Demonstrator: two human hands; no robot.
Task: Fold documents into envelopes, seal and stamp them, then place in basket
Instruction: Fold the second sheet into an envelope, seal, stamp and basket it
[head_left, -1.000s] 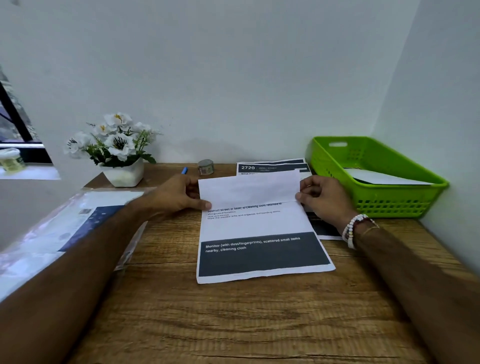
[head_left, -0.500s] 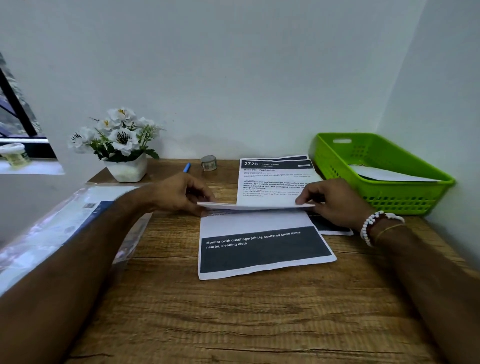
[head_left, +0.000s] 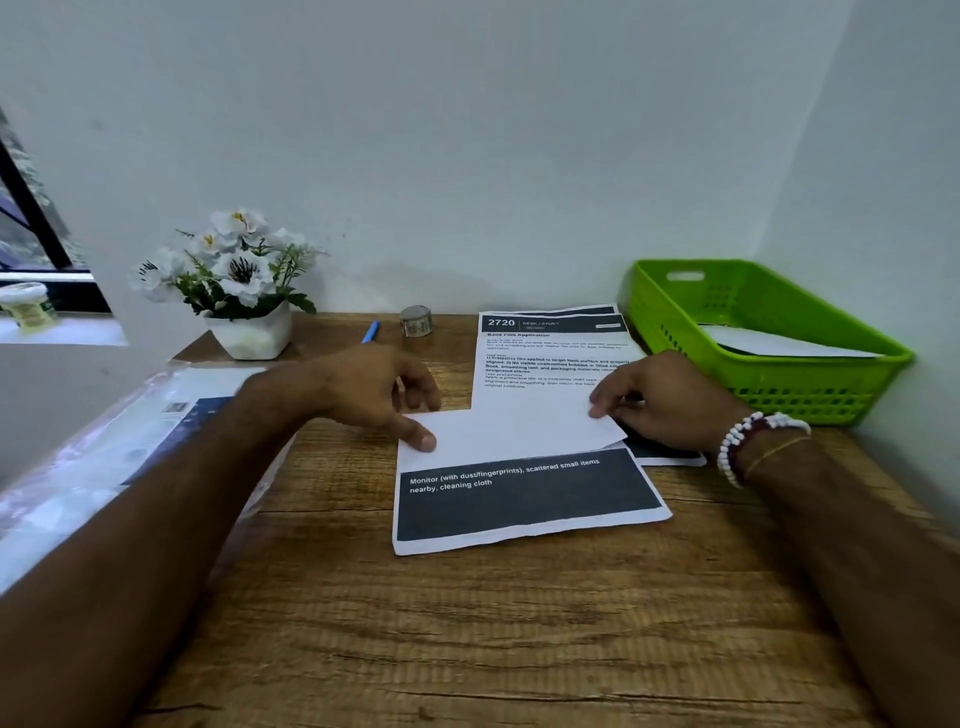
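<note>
The printed document (head_left: 524, 493) lies mid-way across the table (head_left: 467, 649), its top flap folded down. The left hand (head_left: 363, 389) presses one fingertip on the flap's left edge, and the right hand (head_left: 665, 400) pinches its right corner. The folding step is in hand; next, I'd judge, the crease needs flattening.

**Bare corner, wooden desk**

Two pale grey-white walls (head_left: 467, 130) meet in a corner at right. A brown wood-grain desk (head_left: 467, 623) stands against them. At left, a dark-framed window (head_left: 26, 244) over a white sill (head_left: 62, 333).
</note>
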